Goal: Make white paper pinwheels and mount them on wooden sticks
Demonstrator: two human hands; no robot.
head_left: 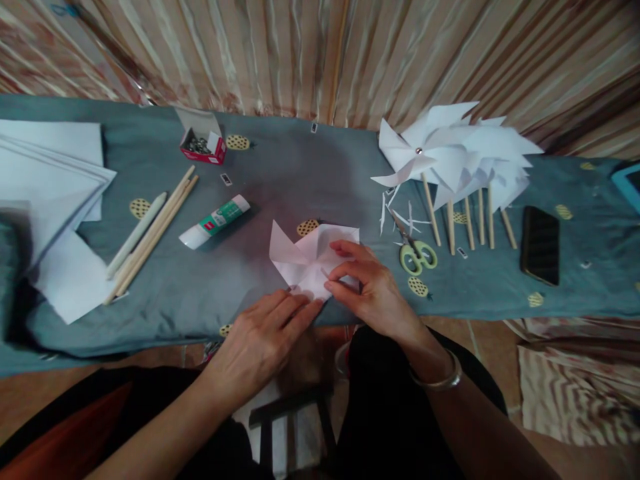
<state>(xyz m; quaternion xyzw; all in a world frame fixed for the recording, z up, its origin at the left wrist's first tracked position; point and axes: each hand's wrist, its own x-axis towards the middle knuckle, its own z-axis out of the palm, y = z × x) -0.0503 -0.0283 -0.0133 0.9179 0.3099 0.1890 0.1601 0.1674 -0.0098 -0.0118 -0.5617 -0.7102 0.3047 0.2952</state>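
A white paper pinwheel (313, 257) with folded, pointed blades lies near the front edge of the cloth-covered table. My left hand (270, 327) rests on its near edge, fingers close together and thumb against the paper. Over the pinwheel's right side, my right hand (370, 287) pinches paper close to the centre with thumb and index finger. A thin, pale sliver shows at those fingertips; whether it is a blade's tip or a loose strip I cannot tell. A bracelet (443, 381) circles my right wrist.
Green-handled scissors (417, 257) and paper trimmings (411, 217) lie to the right, below several finished pinwheels (450, 143) on sticks. Beyond is a phone (541, 245). Leftward are a glue stick (215, 221), wooden sticks (155, 233), a box of metal pins (203, 145) and paper sheets (55, 180).
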